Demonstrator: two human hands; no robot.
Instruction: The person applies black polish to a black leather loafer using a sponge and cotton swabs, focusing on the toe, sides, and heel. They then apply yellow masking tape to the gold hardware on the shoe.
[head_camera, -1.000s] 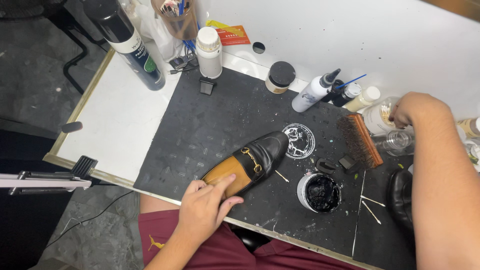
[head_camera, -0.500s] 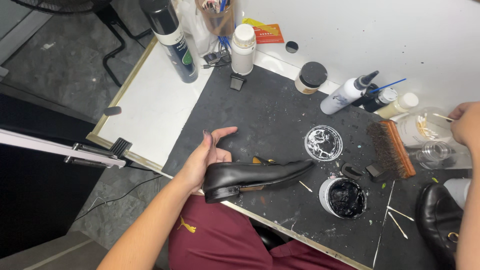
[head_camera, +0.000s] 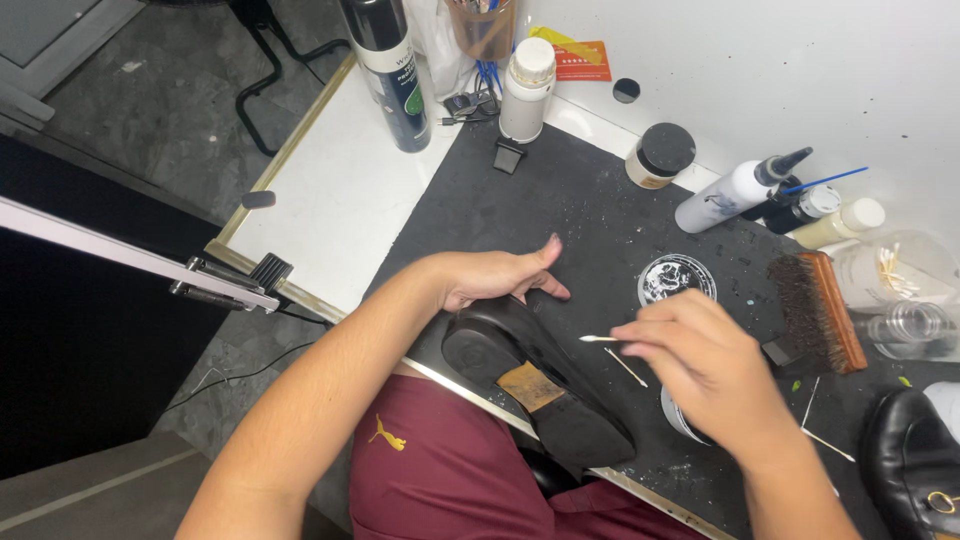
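On gritty black mat (head_camera: 560, 200), left hand (head_camera: 490, 275) steadies smooth upturned shoe (head_camera: 540, 385).

**A cluttered work corner over a grey floor**

A desk (head_camera: 330, 200) with a white top and a pale wooden edge fills the middle of the view, set at an angle. A black mat (head_camera: 570, 210), flecked with crumbs and dust, covers most of its right part. Behind it rises a plain white wall (head_camera: 800, 70), evenly lit, with no window in sight. To the left, the floor (head_camera: 150, 110) is mottled dark grey, and black legs of some furniture (head_camera: 255, 40) stand on it near the desk's far corner. A pale metal bar (head_camera: 110, 245) crosses the left side, ending in a black clamp (head_camera: 262, 272) by the desk edge. Below it the space is dark.
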